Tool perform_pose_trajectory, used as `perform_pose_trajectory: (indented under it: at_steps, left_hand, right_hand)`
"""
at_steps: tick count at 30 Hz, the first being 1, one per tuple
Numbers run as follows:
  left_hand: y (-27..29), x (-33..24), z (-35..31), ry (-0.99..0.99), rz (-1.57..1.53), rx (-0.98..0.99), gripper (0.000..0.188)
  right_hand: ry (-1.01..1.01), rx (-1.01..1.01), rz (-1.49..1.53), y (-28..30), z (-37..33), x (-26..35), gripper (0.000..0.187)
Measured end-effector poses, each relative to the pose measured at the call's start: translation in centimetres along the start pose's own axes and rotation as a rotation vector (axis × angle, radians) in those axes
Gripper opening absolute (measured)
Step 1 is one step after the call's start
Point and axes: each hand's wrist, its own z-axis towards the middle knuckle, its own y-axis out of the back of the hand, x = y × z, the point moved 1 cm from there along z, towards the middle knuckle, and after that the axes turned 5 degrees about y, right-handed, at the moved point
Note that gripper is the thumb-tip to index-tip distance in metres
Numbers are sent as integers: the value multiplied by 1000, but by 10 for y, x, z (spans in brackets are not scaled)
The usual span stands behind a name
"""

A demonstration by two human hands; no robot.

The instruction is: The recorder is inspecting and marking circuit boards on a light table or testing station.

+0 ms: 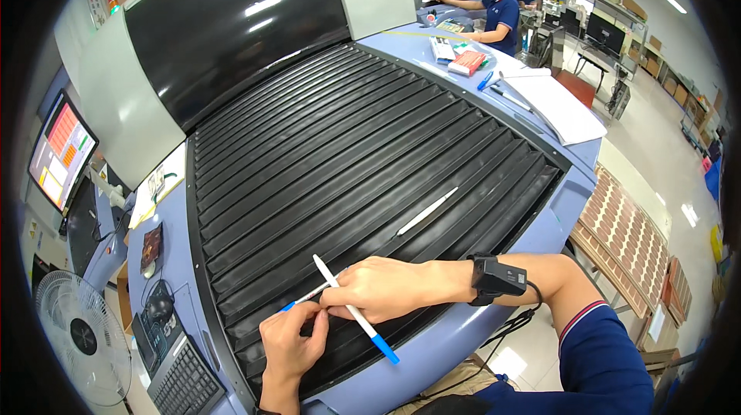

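My right hand (380,289) is closed over a white pen with a blue end (384,347), which slants across the front of the fingers, blue end toward me. My left hand (292,343) meets it, thumb and fingers curled together at the right fingertips. Behind the two hands runs a second slim white pen with a blue part (288,308); the fingers partly hide it, and which hand grips it is unclear. Farther right, a white pen-like stick (427,212) lies alone on the black pleated cover (332,153).
A blue-grey machine rim (552,210) frames the cover. Papers (557,106), pens and small boxes (467,62) lie at the far right. Left are a keyboard (185,382), mouse (160,307), fan (83,336) and monitor (63,151). Another person (502,18) works at the back; patterned panels (621,241) stand right.
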Motion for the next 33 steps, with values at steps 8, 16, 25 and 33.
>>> perform_pose_trajectory:
  at_steps: [8, 16, 25, 33]
  left_hand:
    - [7, -5, -5, 50, 60, -24, 10]
    - [-1, 12, -4, 3, 41, -70, 10]
    - [-8, 11, -6, -33, -47, -247, 11]
    - [-13, 17, -8, -23, -35, -226, 14]
  right_hand:
    - [83, -40, -60, -1, 3, 5, 18]
    - [-63, -24, -63, 1, 14, 12, 24]
    - [-203, -104, -120, -6, 0, 14, 23]
    - [-225, -87, -124, -10, 6, 13, 18]
